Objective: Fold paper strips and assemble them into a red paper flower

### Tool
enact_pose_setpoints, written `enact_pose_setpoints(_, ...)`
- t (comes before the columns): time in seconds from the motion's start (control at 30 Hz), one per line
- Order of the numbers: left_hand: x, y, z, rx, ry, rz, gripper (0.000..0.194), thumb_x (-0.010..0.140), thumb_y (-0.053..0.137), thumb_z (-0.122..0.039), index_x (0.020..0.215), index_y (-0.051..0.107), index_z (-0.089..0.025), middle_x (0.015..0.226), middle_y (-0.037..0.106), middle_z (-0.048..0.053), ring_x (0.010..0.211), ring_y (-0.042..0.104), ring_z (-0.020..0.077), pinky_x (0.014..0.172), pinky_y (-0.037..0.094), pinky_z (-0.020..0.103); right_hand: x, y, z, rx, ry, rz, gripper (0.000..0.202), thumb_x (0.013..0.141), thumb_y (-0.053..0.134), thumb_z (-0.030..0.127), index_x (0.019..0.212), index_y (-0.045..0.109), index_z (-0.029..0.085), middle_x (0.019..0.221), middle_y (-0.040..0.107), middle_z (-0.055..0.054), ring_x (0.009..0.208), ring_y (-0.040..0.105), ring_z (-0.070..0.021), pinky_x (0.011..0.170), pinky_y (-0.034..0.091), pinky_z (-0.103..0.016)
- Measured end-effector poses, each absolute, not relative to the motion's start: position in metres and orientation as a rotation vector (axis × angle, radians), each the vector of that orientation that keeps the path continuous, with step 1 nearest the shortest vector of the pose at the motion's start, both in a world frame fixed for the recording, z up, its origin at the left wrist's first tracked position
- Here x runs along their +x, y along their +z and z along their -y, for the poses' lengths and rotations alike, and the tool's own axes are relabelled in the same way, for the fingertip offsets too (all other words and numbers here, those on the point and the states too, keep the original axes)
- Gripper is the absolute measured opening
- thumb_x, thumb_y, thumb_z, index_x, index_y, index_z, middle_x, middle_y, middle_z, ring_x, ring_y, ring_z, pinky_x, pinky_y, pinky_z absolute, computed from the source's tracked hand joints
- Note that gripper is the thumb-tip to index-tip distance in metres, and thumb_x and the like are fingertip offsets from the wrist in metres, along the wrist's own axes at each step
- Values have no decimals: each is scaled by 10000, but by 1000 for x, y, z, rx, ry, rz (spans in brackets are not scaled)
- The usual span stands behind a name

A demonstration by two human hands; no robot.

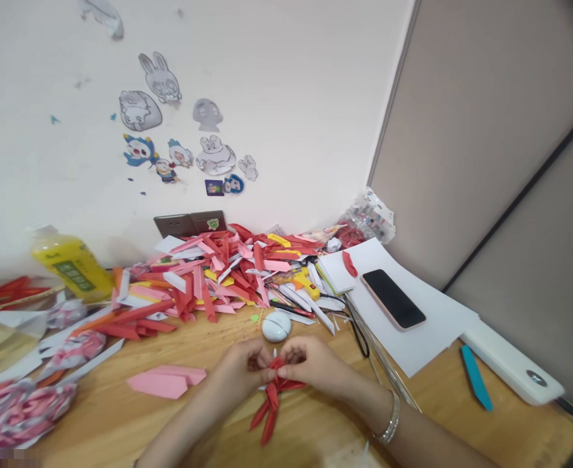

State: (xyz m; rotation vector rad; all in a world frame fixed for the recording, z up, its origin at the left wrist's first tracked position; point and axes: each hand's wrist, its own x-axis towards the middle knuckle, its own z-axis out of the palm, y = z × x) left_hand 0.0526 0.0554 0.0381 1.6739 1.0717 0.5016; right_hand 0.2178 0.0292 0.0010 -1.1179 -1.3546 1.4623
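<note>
Near the front middle of the wooden table, my left hand (250, 369) pinches a red folded-paper piece (272, 400) from its left side. My right hand (310, 365) grips the same piece from the right, thumbs nearly touching. Two red strips hang down from it toward the table's front, and another part points right beneath my right hand. A small white tip shows between my fingers. Just behind my hands lies a white computer mouse (276, 326). Pink folded papers (166, 381) rest to the left of my left hand.
Behind is a large heap of red, pink, white and yellow folded strips (218, 270), with a yellow glue gun (306, 283). A yellow bottle (75, 266) and woven paper pieces (18, 413) stand left. Right are a phone (394, 299) on white sheets, a teal tool (476, 378) and a white device (510, 361).
</note>
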Motion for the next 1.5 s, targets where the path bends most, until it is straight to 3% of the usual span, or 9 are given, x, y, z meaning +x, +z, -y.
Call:
enact_pose_setpoints(0.5, 51, 46, -53, 1776, 396, -1085, 178, 642, 618, -332, 674, 583, -161, 672, 641, 33, 651, 592, 184, 599, 437, 275, 212, 5, -24, -1268, 1257, 1460, 100, 636, 642, 76, 666, 578, 146, 621, 567, 36, 587, 516, -107, 552, 386, -206)
enact_pose_setpoints(0.83, 53, 37, -51, 1941, 474, -1202, 59, 643, 518, -169, 600, 553, -188, 568, 583, -28, 575, 542, 147, 552, 378, 242, 203, 14, -8, -1495, 594, 1857, 141, 700, 545, 27, 706, 554, 167, 718, 576, 0, 692, 506, -146, 620, 328, -244)
enact_pose_setpoints(1.03, 52, 36, -51, 1899, 472, -1178, 72, 611, 495, -146, 635, 543, -194, 570, 555, -33, 566, 517, 147, 549, 366, 256, 202, 9, -9, -1359, 372, 1956, 157, 693, 532, 28, 654, 499, 177, 694, 557, -2, 702, 495, -155, 626, 322, -250)
enact_pose_setpoints(1.23, 40, 35, -57, 1312, 463, -944, 488, 575, 521, -166, 1060, 483, -204, 695, 596, -36, 666, 571, 175, 628, 418, 285, 204, 5, -7, -1212, 212, 2145, 108, 788, 494, 89, 737, 519, 181, 728, 567, -19, 677, 484, -156, 594, 318, -255)
enact_pose_setpoints(1.37, 38, 31, -59, 1351, 430, -951, 186, 663, 549, -278, 815, 571, -173, 655, 585, -25, 663, 556, 173, 637, 412, 283, 203, 7, -5, -1180, 304, 2161, 102, 806, 500, 87, 761, 524, 175, 759, 580, -25, 717, 507, -156, 632, 352, -245)
enact_pose_setpoints(1.5, 45, 23, -61, 1431, 521, -947, 369, 695, 580, -537, 685, 537, -170, 615, 548, -26, 610, 522, 150, 619, 405, 274, 201, 9, -5, -1155, 398, 2110, 127, 789, 495, 50, 770, 541, 167, 777, 587, -34, 728, 513, -159, 656, 373, -248)
